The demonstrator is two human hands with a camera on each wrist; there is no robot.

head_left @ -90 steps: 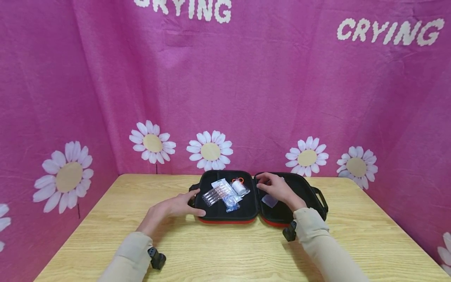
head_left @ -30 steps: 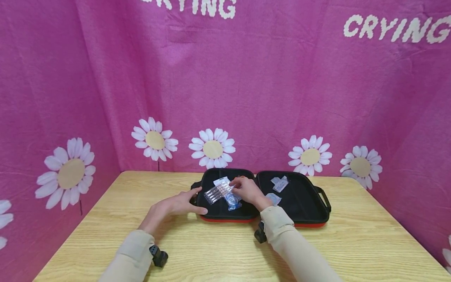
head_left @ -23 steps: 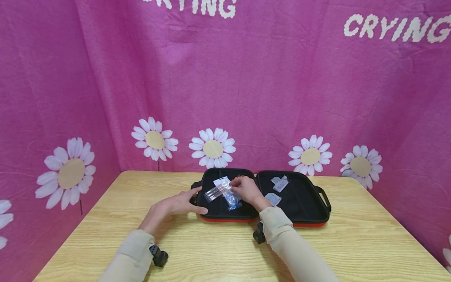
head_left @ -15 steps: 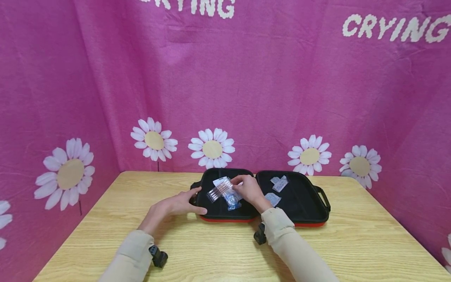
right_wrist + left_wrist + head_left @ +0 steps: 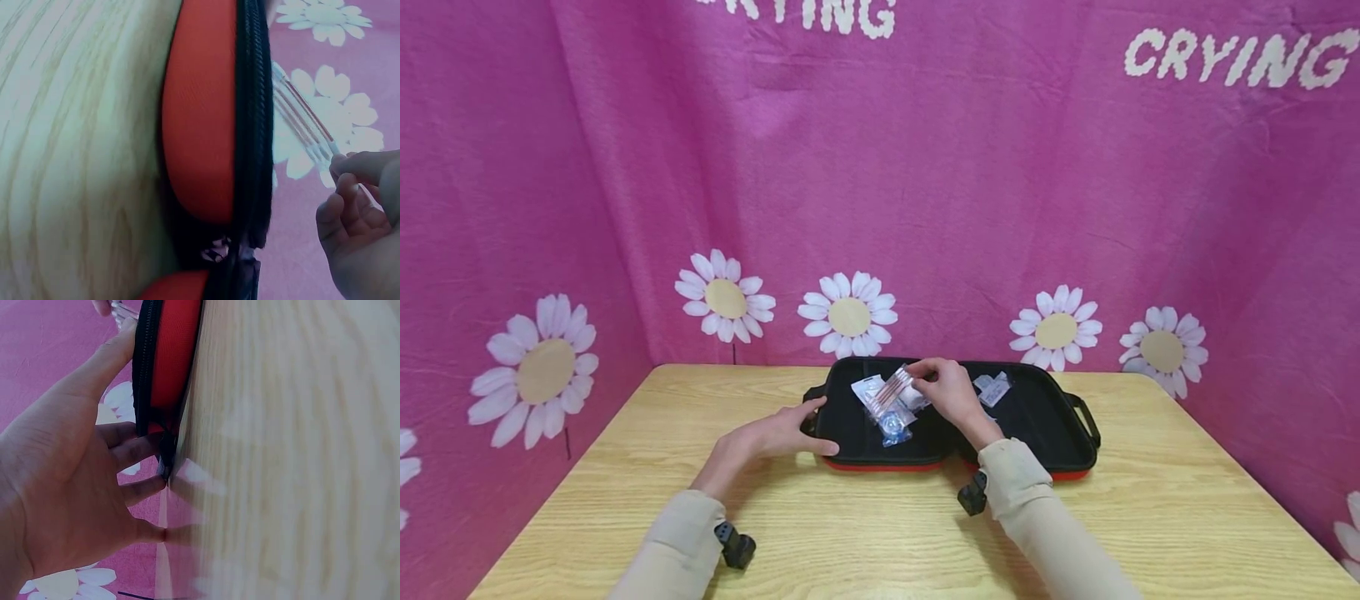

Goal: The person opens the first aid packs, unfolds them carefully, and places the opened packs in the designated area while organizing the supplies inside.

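A black-lined case (image 5: 850,454) with a red shell lies opened flat on the table. My left hand (image 5: 775,433) rests at its left end, thumb and fingers spread; in the left wrist view the thumb lies along the zipped rim and the fingers (image 5: 134,453) touch the side. My right hand (image 5: 951,392) pinches one end of a clear pack of cotton swabs (image 5: 891,390), reddish-brown sticks with white tips, tilted above the left half. In the right wrist view the cotton swabs (image 5: 303,112) stand up past the rim between thumb and fingertips.
Beneath the swabs lie a white packet (image 5: 867,387) and a blue-and-clear wrapped item (image 5: 893,429). Small clear packets (image 5: 995,389) lie in the right half, partly behind my right hand. A carry handle (image 5: 1086,419) sticks out at the right end. A pink curtain hangs behind.
My right hand has gone from the right half to the left half, taken the pack of cotton swabs by its end, and lifted it up and rightward. The left hand has stayed put.
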